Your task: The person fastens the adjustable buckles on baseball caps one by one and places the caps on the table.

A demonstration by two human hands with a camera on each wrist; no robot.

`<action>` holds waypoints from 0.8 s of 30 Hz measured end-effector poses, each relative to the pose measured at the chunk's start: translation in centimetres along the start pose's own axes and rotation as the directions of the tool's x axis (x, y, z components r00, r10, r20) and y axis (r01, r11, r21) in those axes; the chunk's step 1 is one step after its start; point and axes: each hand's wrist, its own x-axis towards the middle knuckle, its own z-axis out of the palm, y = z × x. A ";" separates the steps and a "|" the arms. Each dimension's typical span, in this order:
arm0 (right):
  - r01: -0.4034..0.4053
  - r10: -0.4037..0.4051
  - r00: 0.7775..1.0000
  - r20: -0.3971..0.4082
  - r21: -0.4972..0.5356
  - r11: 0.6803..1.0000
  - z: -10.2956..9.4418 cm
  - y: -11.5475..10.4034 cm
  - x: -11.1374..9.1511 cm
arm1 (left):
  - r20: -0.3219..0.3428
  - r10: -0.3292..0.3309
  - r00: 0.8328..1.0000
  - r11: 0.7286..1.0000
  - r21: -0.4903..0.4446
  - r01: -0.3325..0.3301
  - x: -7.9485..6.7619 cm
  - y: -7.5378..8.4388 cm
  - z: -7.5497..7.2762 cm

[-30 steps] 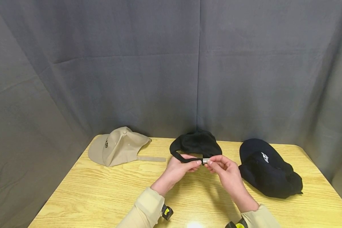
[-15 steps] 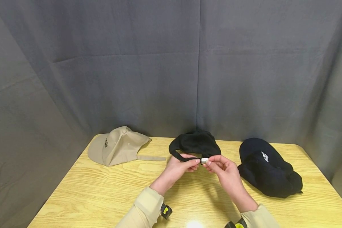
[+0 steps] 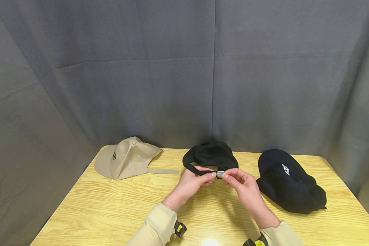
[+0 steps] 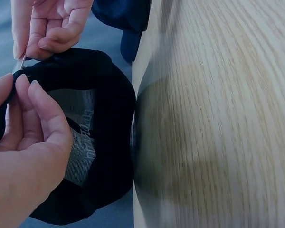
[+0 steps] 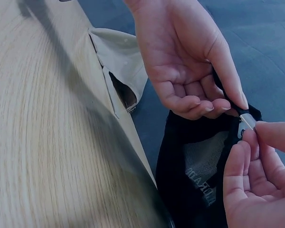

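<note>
Between my hands is a black cap [image 3: 216, 155], its back strap and silver metal buckle [image 3: 220, 174] turned toward me. My left hand [image 3: 192, 182] pinches the black strap just left of the buckle. With thumb and fingertips, my right hand [image 3: 244, 186] pinches the buckle from its right side. In the right wrist view the buckle [image 5: 247, 122] sits tilted between both sets of fingertips. The left wrist view shows the cap's inside, with pale mesh lining [image 4: 78, 137] and lettering on it.
A beige cap [image 3: 130, 159] lies at the left of the wooden table [image 3: 110, 212], its loose strap pointing right. At the right lies a dark navy cap [image 3: 290, 184] with a white emblem. Grey cloth [image 3: 141, 85] hangs behind the table.
Both hands keep their hold on the strap and buckle, and the cap stays nearly in place. The right fingers have shifted slightly on the buckle. The other caps lie unmoved.
</note>
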 end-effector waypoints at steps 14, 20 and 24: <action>-0.005 0.005 1.000 0.028 0.020 1.000 0.0 -0.3 -0.1 | -0.012 -0.019 1.000 1.000 -0.013 0.018 -0.1 -0.2 -0.3; 0.014 -0.015 0.999 0.037 0.040 0.999 0.1 -0.2 -0.1 | -0.037 0.003 0.999 1.000 -0.004 -0.003 0.0 -0.2 -0.1; 0.024 -0.026 0.999 0.034 0.043 0.999 0.3 -0.1 -0.1 | -0.047 -0.001 0.999 1.000 -0.015 0.000 0.0 -0.3 0.1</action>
